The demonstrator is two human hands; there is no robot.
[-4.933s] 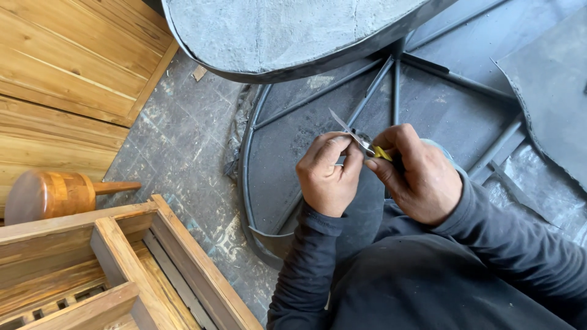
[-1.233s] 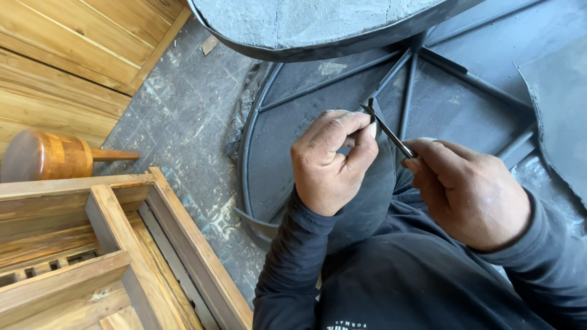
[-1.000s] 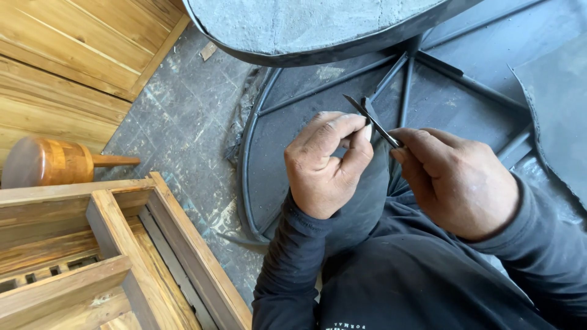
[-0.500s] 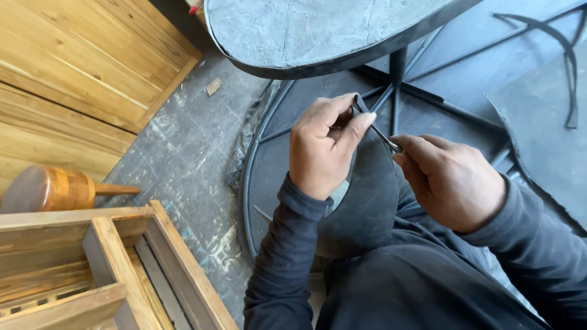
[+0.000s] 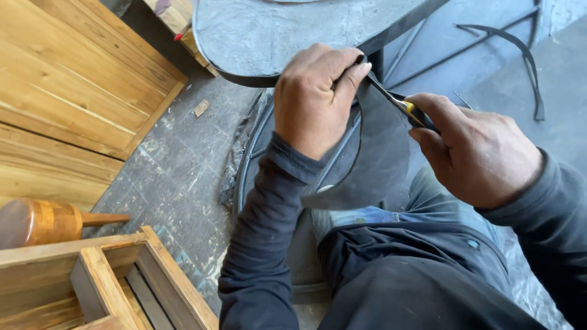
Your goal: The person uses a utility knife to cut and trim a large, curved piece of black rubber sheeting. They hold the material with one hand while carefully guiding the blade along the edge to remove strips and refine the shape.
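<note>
Step in hand, by my reading: cutting a dark sheet (image 5: 382,153) with a knife (image 5: 400,107); cut looks part-done, not finished.

Landmark: round table (image 5: 275,36), grey top, dark rim, at top centre.

- Left hand (image 5: 312,98): just below table rim; fingers curled shut, pinching the sheet's upper edge between thumb and forefinger; grip closed on sheet.
- Right hand (image 5: 477,153): below and right of table; closed round the knife handle, yellow and black; blade points up-left toward left thumb, tip at or v. near the pinch point; exact contact can't be told.
- Sheet: hangs curved between the hands, below table edge, lower end over the person's lap; thin, limp, dark grey.
- Mallet (image 5: 46,220): wooden, well left of table and below it, lying beside a wooden crate (image 5: 92,281); untouched.
- Timber panels (image 5: 73,91): left of table.
- Metal frame (image 5: 269,140): curved, on floor under table; loose strip (image 5: 526,55) right of table.

Next move, as judged: needs sheet held taut by left hand, blade drawn steadily along the line; risk is blade so close to left thumb; fingers want clearing from cut path.
</note>
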